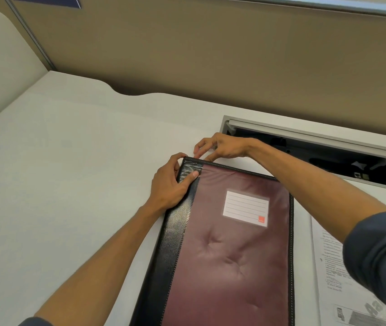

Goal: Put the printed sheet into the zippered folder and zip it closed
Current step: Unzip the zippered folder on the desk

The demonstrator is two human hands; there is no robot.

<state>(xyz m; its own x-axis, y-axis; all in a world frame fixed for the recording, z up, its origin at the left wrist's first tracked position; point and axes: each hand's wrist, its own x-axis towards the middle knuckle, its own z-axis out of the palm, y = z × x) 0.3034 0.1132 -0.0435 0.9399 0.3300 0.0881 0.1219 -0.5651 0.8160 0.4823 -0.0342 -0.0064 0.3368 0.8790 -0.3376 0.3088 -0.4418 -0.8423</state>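
Left grip (173,182) pins the zippered folder's (229,250) far-left corner on the worktop (69,184); right grip (220,148) pinches at that corner's top edge, seemingly the zipper pull. Printed sheet (328,267) lies right of the folder, so opening comes first, likely needing a steady pull.

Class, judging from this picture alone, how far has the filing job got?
Nothing looks done: the printed sheet lies on the desk beside the zippered folder. In hand: both hands, left hand and right hand, work its far corner. Left: inserting the sheet, zipping shut.
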